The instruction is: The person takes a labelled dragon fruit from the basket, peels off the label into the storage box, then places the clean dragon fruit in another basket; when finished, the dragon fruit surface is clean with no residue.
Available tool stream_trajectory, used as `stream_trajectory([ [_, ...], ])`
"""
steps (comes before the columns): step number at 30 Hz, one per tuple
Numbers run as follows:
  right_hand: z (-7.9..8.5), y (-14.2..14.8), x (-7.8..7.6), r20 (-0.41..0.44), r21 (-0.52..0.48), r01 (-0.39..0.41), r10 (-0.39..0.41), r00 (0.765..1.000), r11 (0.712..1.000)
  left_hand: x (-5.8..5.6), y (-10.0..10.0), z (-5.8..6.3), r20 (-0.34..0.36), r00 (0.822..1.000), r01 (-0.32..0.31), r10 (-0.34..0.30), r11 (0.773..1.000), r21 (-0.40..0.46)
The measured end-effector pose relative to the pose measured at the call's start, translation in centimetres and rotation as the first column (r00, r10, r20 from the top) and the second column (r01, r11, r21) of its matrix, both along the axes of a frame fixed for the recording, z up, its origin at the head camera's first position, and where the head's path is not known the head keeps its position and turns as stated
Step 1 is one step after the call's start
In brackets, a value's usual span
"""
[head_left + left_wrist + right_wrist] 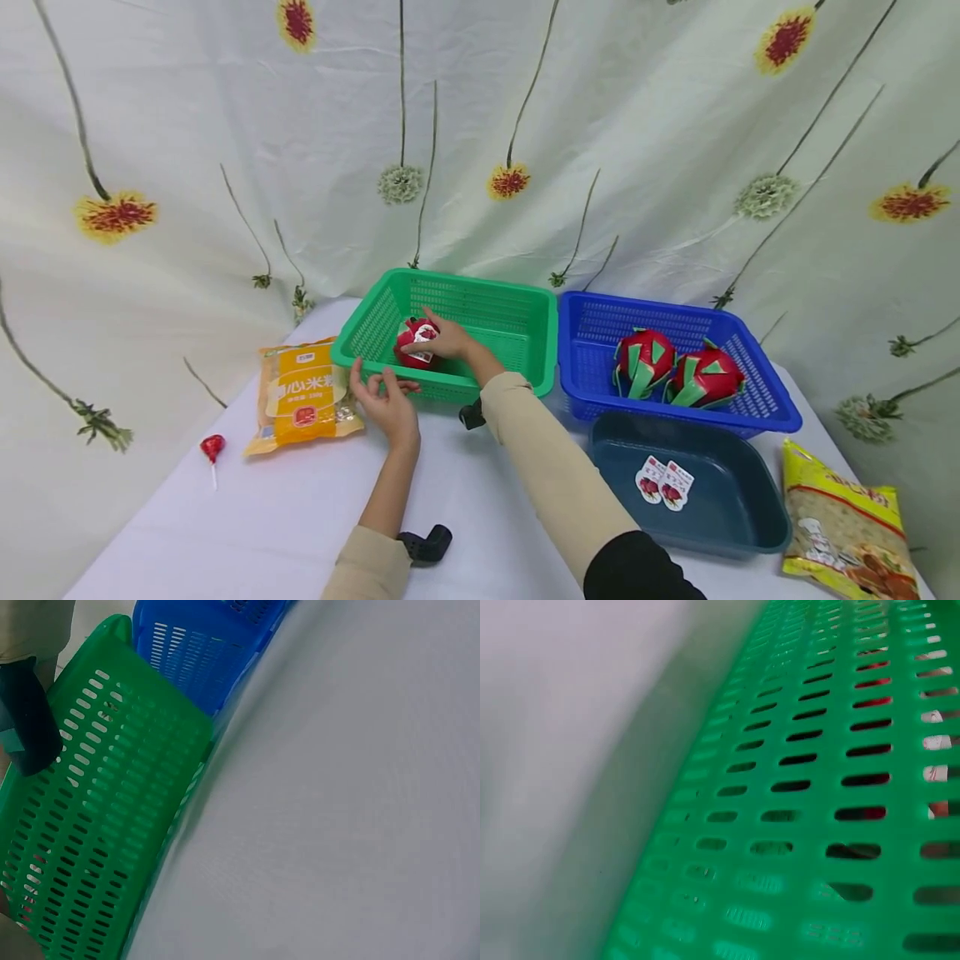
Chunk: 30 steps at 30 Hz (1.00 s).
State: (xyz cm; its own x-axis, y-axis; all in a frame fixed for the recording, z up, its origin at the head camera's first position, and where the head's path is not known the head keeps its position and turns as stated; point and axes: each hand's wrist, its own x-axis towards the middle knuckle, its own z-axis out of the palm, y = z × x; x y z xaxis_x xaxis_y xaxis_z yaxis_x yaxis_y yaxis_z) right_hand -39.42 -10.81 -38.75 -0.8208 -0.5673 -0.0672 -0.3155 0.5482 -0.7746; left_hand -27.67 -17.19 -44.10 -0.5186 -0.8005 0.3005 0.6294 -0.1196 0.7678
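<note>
A red dragon fruit point(408, 335) sits in the near left part of the green basket point(517, 317), with a white printed label point(422, 357) on its near side. My right hand point(448, 340) reaches over the basket's front rim and grips the fruit from the right, thumb across the label and index finger over the top. At the front left of the rim is my left hand point(386, 404), its fingers loosely spread and fingertips right at the basket's edge. In the left wrist view the green basket point(97, 787) shows from outside; the right wrist view shows its slotted wall point(795, 787).
Right of the green basket, a blue basket point(600, 333) holds two red-and-green dragon fruits point(645, 362). Before it stands a dark tray point(720, 517) with two labels point(663, 483). A yellow bag point(847, 525) lies far right; an orange packet point(303, 400) and red lollipop point(213, 448) lie left.
</note>
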Motion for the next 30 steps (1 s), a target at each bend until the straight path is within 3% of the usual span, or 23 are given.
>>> stream_trajectory([
  [6, -0.9, 1.1, 0.5, 0.099, -0.112, 0.058, -0.047, 0.994, 0.992, 0.3, 0.4, -0.4, -0.010, 1.000, 0.017, -0.017, 1.000, 0.013],
  [12, -1.7, 2.7, 0.5, 0.240, -0.259, 0.195, -0.133, 0.962, 0.946, 0.7, 0.9, -1.2, 0.010, 0.999, 0.047, -0.047, 0.999, 0.019],
  [15, -0.9, 3.7, 0.6, 0.307, -0.312, 0.249, -0.151, 0.940, 0.917, 0.8, 1.0, -1.5, 0.013, 0.999, 0.050, -0.050, 0.999, 0.003],
  [17, 0.3, 4.5, 0.6, 0.311, -0.354, 0.248, -0.136, 0.941, 0.902, 0.8, 0.9, -1.6, 0.008, 0.999, 0.050, -0.050, 0.999, -0.007],
  [21, 4.6, 7.0, 1.3, 0.165, -0.390, 0.134, -0.073, 0.984, 0.911, 0.4, 0.5, -1.1, -0.004, 0.998, 0.055, -0.055, 0.998, -0.006],
  [24, 8.1, 9.7, 2.9, 0.012, -0.371, 0.025, -0.023, 1.000, 0.928, 0.0, 0.2, -0.5, -0.016, 0.998, 0.061, -0.061, 0.998, 0.000],
  [27, 10.5, 12.9, 5.3, -0.123, -0.345, -0.081, 0.040, 0.992, 0.935, -0.4, -0.1, 0.0, -0.023, 0.998, 0.064, -0.064, 0.998, 0.011],
  [30, 11.1, 16.2, 8.6, -0.245, -0.312, -0.180, 0.104, 0.964, 0.933, -0.6, -0.3, 0.2, -0.028, 0.998, 0.065, -0.064, 0.997, 0.038],
])
